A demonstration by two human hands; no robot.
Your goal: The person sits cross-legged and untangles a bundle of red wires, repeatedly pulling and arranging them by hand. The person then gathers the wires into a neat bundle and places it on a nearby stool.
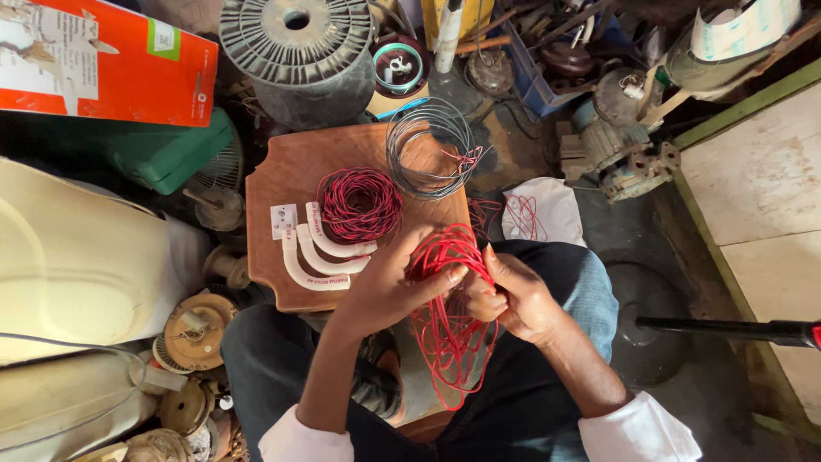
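Both hands clenched on loose red wire coil [446, 318] over lap, at 6 o'clock from brown wooden tabletop [286, 171]: left hand [395, 282] pinching top loops, right hand [510, 295] gripping side. Risk: hanging loops slip, tangle, or snag dark red wound coil [359, 204] at 11 o'clock.

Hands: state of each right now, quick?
Left hand: closed on the red wire coil, gripping its upper loops.
Right hand: closed on the same coil, fingers pinching the strands.
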